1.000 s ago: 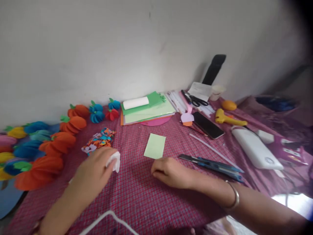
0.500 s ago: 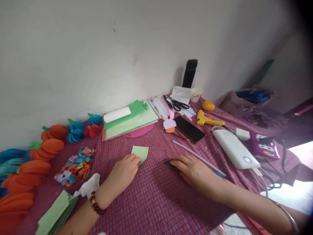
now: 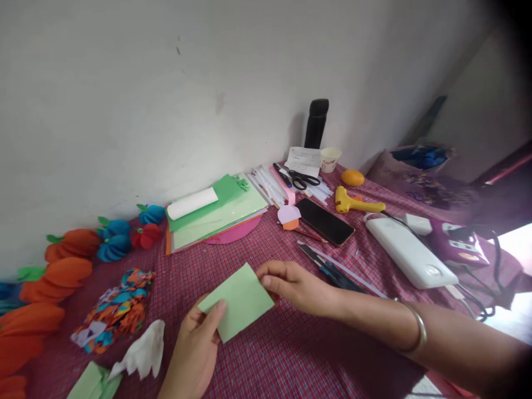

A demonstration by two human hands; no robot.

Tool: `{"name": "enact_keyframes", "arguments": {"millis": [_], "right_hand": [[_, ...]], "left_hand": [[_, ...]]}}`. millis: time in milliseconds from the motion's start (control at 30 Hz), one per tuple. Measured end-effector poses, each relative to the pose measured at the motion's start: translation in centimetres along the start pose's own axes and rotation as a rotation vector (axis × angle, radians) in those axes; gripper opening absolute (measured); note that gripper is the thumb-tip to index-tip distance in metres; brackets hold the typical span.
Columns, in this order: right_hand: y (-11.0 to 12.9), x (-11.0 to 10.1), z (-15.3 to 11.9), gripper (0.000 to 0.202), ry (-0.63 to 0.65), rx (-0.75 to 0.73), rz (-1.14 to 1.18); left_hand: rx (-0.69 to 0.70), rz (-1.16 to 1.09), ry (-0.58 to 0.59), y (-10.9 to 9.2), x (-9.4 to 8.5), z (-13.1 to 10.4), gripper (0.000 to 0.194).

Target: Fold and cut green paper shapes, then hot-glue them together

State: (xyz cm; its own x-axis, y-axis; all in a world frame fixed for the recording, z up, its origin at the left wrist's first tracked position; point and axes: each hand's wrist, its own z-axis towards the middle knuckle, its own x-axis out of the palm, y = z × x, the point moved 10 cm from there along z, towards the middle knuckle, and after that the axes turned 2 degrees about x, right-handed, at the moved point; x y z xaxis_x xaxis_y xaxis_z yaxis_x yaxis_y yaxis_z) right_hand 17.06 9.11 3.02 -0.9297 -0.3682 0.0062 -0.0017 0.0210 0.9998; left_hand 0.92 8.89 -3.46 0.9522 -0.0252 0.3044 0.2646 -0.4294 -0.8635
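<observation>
A square of light green paper [image 3: 239, 305] is raised off the tablecloth, tilted toward me. My left hand [image 3: 201, 332] pinches its left side, thumb on top and fingers beneath. At the upper right edge, my right hand [image 3: 286, 285] has its curled fingers on the paper; the fingertips are partly hidden behind it. To the right of that hand lies a pair of scissors [image 3: 328, 269] with a dark blade and blue-black handles, beside a pale strip [image 3: 353, 276]. Folded green paper [image 3: 93, 382] and a crumpled white tissue [image 3: 143, 349] lie at lower left.
Paper pumpkins [image 3: 58, 280] line the left side, near colourful scraps [image 3: 118, 313]. Stacked sheets [image 3: 220, 213] lie against the wall. Black scissors [image 3: 303, 180], a phone [image 3: 324, 220], a yellow glue gun [image 3: 357, 205], a white power bank [image 3: 409, 252] and a paper cup [image 3: 330, 159] stand or lie rightward.
The green paper has come up off the cloth in my left hand. My right hand has left the dark tool on the table and moved left onto the paper.
</observation>
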Motion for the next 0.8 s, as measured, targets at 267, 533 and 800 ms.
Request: {"name": "enact_keyframes", "arguments": {"millis": [267,533,800], "right_hand": [[-2.4,0.0,0.3,0.016,-0.024,0.147,0.121],[-1.5,0.0,-0.1,0.017,0.030,0.125,-0.043],[1.0,0.6,-1.1,0.032,0.089,-0.020,-0.341]], "left_hand": [[0.049,0.189,-0.056,1.2,-1.5,1.1,0.033],[0.038,0.294,0.001,1.9,-1.7,0.8,0.035],[0.154,0.170,-0.017,0.0,-0.7,0.2,0.021]]}}
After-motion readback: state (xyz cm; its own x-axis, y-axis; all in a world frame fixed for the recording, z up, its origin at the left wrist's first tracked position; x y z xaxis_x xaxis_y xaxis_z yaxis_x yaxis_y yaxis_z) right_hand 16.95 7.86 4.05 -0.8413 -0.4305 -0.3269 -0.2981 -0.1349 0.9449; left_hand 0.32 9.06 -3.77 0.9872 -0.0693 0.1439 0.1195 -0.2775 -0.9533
